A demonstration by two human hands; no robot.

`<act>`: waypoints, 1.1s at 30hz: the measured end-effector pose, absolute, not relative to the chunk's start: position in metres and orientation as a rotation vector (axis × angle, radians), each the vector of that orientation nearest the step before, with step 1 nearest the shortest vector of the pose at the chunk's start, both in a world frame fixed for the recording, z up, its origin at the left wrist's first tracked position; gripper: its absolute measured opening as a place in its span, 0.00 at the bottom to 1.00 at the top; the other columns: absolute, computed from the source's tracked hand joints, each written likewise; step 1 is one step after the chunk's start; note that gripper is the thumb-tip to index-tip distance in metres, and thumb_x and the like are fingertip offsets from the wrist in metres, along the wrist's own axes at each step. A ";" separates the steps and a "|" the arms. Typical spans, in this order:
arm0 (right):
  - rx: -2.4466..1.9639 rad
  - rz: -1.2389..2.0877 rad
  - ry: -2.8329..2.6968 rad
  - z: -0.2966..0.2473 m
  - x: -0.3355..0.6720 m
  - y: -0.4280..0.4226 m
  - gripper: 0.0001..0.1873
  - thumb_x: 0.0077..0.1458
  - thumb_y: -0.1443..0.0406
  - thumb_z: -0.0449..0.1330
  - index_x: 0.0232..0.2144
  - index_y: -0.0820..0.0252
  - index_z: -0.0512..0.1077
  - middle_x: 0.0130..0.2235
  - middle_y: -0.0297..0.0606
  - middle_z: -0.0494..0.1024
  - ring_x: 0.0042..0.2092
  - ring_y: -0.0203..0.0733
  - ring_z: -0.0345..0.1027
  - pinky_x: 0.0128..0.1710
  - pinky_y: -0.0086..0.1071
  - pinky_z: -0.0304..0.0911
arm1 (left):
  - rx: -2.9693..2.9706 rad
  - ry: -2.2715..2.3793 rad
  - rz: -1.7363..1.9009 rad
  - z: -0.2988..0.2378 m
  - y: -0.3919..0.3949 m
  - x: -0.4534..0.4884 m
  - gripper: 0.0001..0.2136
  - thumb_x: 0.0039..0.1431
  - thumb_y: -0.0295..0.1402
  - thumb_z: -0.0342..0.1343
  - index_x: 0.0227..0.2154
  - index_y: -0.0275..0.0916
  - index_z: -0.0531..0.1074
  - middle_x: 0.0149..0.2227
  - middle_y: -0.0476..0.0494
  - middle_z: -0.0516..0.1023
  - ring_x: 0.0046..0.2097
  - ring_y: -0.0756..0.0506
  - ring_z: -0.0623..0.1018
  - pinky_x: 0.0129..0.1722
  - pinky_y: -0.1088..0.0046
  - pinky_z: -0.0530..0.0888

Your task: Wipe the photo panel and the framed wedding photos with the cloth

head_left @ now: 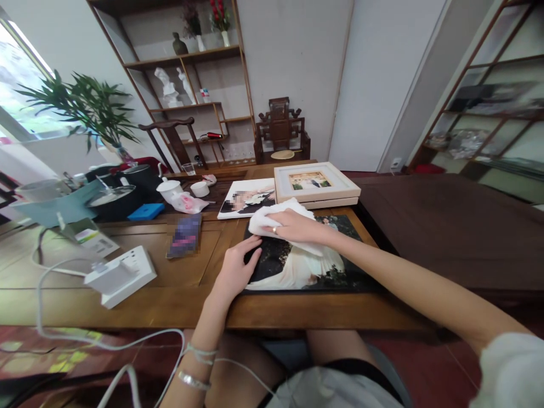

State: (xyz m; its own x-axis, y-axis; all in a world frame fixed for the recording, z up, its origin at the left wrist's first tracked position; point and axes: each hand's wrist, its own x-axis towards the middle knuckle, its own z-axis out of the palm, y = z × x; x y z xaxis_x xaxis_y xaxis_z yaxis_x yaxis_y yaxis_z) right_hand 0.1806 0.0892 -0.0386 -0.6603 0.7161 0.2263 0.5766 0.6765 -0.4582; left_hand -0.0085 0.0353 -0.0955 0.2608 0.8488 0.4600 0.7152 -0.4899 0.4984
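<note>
A large dark photo print [297, 272] lies flat on the wooden table [127, 306] in front of me. My right hand [297, 226] rests palm down on a white cloth [272, 218] at the print's far left part, fingers bent over the cloth. My left hand [238, 266] lies flat on the print's left edge with its fingers stretched out and holds nothing. A second photo print [246, 198] and a white framed picture [314, 184] lie just beyond.
A white power strip [121, 275] with trailing cables sits at the left front. A phone [185, 235], a blue box [145, 211], white cups [170, 190], black pots [114, 201] and a plant [85, 105] stand further left. Chairs and shelves line the back wall.
</note>
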 end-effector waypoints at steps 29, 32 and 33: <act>-1.240 0.163 -2.635 -0.059 0.281 -0.004 0.22 0.45 0.74 0.49 0.43 0.61 0.71 0.47 0.47 0.74 0.50 0.55 0.66 0.46 0.45 0.61 | 2.333 1.417 1.020 -0.096 0.036 -0.009 0.13 0.59 0.35 0.51 0.43 0.37 0.76 0.51 0.39 0.76 0.54 0.40 0.74 0.56 0.58 0.68; -1.289 0.072 -2.602 -0.064 0.292 0.038 0.22 0.49 0.73 0.48 0.45 0.62 0.70 0.43 0.47 0.75 0.48 0.55 0.66 0.44 0.44 0.61 | 2.331 1.419 1.017 -0.096 0.036 -0.009 0.14 0.59 0.35 0.51 0.43 0.36 0.76 0.50 0.37 0.76 0.54 0.40 0.73 0.56 0.59 0.68; -1.289 0.059 -2.594 -0.065 0.294 0.048 0.21 0.50 0.73 0.47 0.46 0.63 0.70 0.43 0.47 0.75 0.48 0.56 0.66 0.45 0.44 0.61 | 2.330 1.420 1.019 -0.096 0.036 -0.010 0.14 0.59 0.35 0.51 0.43 0.35 0.76 0.50 0.37 0.76 0.54 0.40 0.73 0.57 0.59 0.68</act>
State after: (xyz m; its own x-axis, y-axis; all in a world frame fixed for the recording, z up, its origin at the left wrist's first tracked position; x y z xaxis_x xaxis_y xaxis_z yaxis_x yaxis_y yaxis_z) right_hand 0.2943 0.0483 -0.0649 -0.5803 0.7899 0.1985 0.7801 0.6091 -0.1433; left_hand -0.0095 0.0359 -0.0962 0.2890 0.8494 0.4415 0.6905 -0.5044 0.5184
